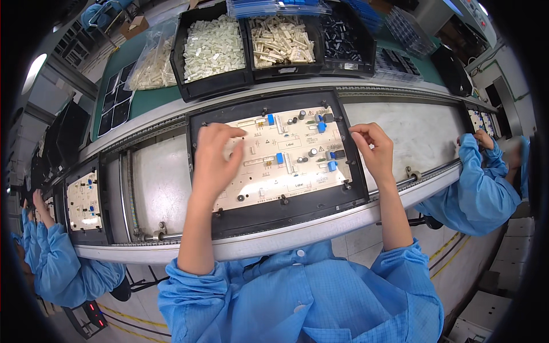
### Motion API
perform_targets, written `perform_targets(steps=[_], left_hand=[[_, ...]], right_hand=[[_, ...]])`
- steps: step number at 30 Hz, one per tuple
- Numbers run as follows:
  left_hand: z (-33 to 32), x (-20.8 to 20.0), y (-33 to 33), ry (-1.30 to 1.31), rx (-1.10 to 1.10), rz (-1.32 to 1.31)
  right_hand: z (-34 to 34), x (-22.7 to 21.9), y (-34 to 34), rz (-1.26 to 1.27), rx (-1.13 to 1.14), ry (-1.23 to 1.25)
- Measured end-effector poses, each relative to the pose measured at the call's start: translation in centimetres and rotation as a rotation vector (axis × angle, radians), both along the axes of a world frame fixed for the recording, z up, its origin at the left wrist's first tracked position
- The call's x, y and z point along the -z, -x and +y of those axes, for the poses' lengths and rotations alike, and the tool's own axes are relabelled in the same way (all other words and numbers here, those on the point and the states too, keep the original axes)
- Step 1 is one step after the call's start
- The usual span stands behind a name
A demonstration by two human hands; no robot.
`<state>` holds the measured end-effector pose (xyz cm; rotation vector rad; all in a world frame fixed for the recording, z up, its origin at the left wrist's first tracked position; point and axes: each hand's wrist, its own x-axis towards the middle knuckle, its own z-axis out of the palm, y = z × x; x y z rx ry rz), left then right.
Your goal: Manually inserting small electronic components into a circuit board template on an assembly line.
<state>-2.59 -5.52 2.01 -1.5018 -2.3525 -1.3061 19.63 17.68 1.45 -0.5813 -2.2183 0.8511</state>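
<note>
I could pass right, above the metal plate (414, 131) | far: bins (220, 87) block me | nearer: raised blue blocks (332, 166)

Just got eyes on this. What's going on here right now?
A person works bare-handed at a cream circuit board in a black frame. The left hand is above the board's left part, thumb and forefinger apart; the right hand is by the frame's right edge, and whether it pinches something small I cannot tell. Blue components stand on the board. Beyond it, black bins hold white parts, cream parts and dark parts. Co-workers' blue sleeves show on both sides.
</note>
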Motion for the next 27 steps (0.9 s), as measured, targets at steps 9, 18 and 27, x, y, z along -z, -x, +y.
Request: perform_targets(steps=[9, 18, 27], left_hand=[[-6.7, 1.4, 6.4, -0.016, -0.349, -0.048], [-7.2, 2.6, 5.5, 0.294, -0.381, -0.236], [-5.6, 3.2, 3.7, 0.154, -0.209, -0.266]], right_hand=[[-0.2, 0.4, 0.2, -0.049, 0.015, 0.026], [-5.6, -3.2, 3.1, -0.1, -0.217, -0.042], [-14.3, -2.5, 8.0, -0.035, -0.992, -0.271]])
